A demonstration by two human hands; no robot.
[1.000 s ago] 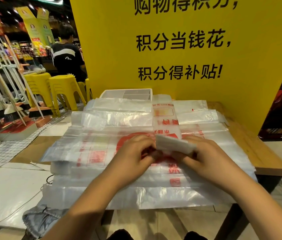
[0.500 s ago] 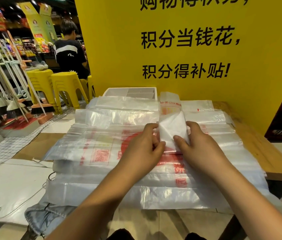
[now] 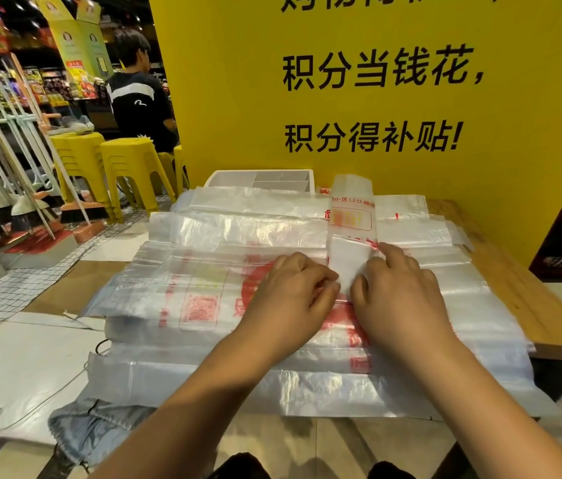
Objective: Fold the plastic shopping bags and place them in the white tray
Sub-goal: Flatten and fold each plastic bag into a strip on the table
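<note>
The yellow board (image 3: pixel 238 98) with black lettering stands behind a wooden desk (image 3: pixel 514 271). Most of the desk is covered by a heap of flat bags (image 3: pixel 203 236) with red print. At the far edge, touching the heap and partly hidden by it, sits the white tray (image 3: pixel 217 179). No folded bag shows in the compartments that can be seen.

On top of the heap lies the narrow bag (image 3: pixel 350 216), already folded into a strip running away from the person. A second ago its near end was held up off the heap as a small wad. Half a second ago that wad was being turned over onto the strip. Now it lies flat on the strip, one turn nearer the tray.

The left grip (image 3: pixel 293 292) is curled and pinches the wad's left edge. The right grip (image 3: pixel 400 292) pinches the other side, with the forefinger on the far corner and the thumb at the near edge.

Judging by the strip left beyond the wad, a few more turns are needed before the bag goes into the tray.
</note>
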